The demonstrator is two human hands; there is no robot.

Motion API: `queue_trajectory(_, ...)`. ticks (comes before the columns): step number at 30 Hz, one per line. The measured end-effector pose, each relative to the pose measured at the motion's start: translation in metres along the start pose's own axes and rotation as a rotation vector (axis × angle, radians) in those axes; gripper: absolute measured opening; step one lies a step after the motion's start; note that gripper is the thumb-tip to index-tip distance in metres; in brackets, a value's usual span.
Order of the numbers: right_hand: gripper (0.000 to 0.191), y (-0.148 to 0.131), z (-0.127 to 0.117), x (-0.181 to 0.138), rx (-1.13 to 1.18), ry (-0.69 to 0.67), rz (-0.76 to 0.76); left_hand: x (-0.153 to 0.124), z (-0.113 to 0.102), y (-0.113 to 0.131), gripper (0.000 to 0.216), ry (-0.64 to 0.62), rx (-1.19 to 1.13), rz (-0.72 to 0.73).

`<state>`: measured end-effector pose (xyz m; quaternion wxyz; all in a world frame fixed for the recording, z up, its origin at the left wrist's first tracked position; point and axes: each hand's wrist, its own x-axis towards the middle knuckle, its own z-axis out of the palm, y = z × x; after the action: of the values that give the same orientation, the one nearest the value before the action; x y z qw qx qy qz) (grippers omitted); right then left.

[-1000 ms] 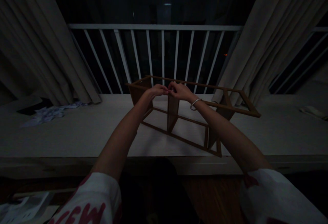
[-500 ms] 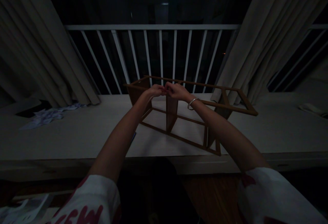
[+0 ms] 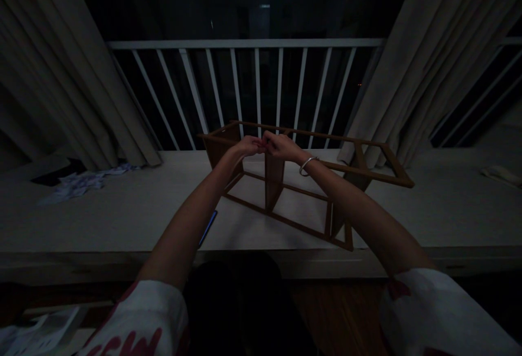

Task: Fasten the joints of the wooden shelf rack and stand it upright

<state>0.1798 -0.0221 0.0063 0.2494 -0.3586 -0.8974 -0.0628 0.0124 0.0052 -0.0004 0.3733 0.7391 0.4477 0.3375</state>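
Against the picture from half a second back, little has changed: both hands stay pressed together on the top rail of the wooden frame [image 3: 310,182], and a thin blue edge [image 3: 207,227] now shows beside the left forearm, in front of the frame's left end. What that edge belongs to is hard to make out in the dim light.

Left of the frame, crumpled paper [image 3: 84,182] lies on the pale ledge [image 3: 122,214], under the left curtain [image 3: 61,84]. The frame stands on the ledge in front of the white railing [image 3: 244,44], running from near the middle away to the right, with upright dividers between its top and bottom rails.

The left hand [image 3: 246,145] is curled over the near top rail at the frame's left part, fingers closed; whether they pinch the rail or some small part on it is hidden by the knuckles. The right hand [image 3: 282,146] touches it fingertip to fingertip, likewise closed over the same rail just above a divider, a bracelet [image 3: 306,165] on its wrist. The rail runs under both hands and on to the right, ending near the right curtain [image 3: 428,62].

The sleeves are cut off at the bottom edge.
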Motion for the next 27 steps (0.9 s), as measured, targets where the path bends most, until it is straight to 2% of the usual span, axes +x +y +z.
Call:
queue_trajectory(7, 0.025, -0.001, 0.001, -0.001, 0.036, 0.005, 0.039, 0.000, 0.003, -0.003, 0.020, 0.042, -0.032, -0.011)
queue_trajectory(12, 0.029, 0.001, 0.004, 0.002, 0.151, -0.002, 0.112, -0.006, 0.005, 0.002, 0.017, 0.052, -0.017, 0.000)
queue_trajectory(16, 0.038, 0.006, 0.007, 0.006, 0.181, -0.009, 0.180, -0.005, 0.002, -0.005, 0.020, 0.064, -0.021, 0.044)
queue_trajectory(21, 0.046, 0.009, 0.008, 0.006, 0.149, -0.043, 0.152, -0.001, -0.001, -0.018, 0.025, 0.036, -0.038, 0.087)
queue_trajectory(27, 0.040, 0.011, 0.006, 0.008, 0.111, -0.052, 0.084, -0.008, -0.003, -0.010, 0.028, 0.021, -0.039, 0.100)
